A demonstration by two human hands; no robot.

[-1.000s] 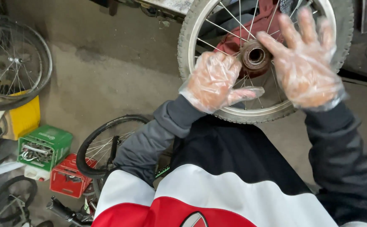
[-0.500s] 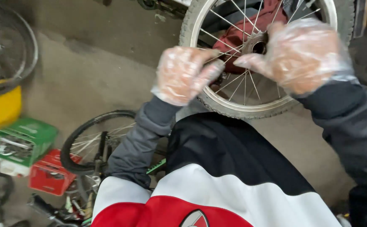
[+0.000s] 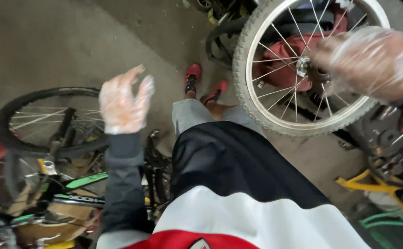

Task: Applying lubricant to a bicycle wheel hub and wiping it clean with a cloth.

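**A:** From the head camera, where are your hands?

**B:** Your right hand (image 3: 372,60), in a thin clear plastic glove, is up at the hub (image 3: 310,69) of the bicycle wheel (image 3: 256,99). It covers the right side of the hub, and it is blurred, so you cannot tell whether the fingers pinch the axle or only rest against it.

**A:** And the left?

**B:** Your left hand (image 3: 123,103), gloved the same way, is raised well apart from the wheel, out over the floor. Its fingers (image 3: 143,87) are loosely spread and curled a little, and it holds nothing.

**A:** Where does the wheel sit?

**B:** It is at the upper right of the view, in front of you, with a grey knobbly tyre, a white rim and thin spokes. A red piece of cloth (image 3: 280,60) shows through the spokes behind it.

**A:** What lies around you?

**B:** A second wheel with a black tyre (image 3: 30,99) lies on the concrete floor (image 3: 49,41) at your left, next to a bicycle frame with green marks (image 3: 83,182). Your red shoes (image 3: 193,76) show below the grey trouser legs. A yellow frame part (image 3: 372,184) lies at the lower right, near some green hose (image 3: 386,216).
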